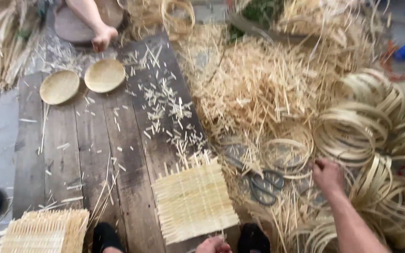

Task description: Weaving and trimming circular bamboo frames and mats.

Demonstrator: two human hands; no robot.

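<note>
My right hand [327, 175] reaches into a heap of coiled bamboo hoops [376, 140] on the right, fingers closed around one thin hoop strip. My left hand [213, 245] shows only as knuckles at the bottom edge, resting on the near edge of a square woven bamboo mat [194, 200] that lies on dark wooden planks [90, 154]. Grey-handled scissors [258, 180] lie between the mat and my right hand, among cut slivers.
Two small round woven trays [81, 80] sit at the planks' far end. Another person's hand [103, 36] rests beyond them. A second woven mat [43, 232] lies bottom left. A large pile of bamboo offcuts [258, 79] covers the middle. My dark shoes [105, 236] are at the bottom.
</note>
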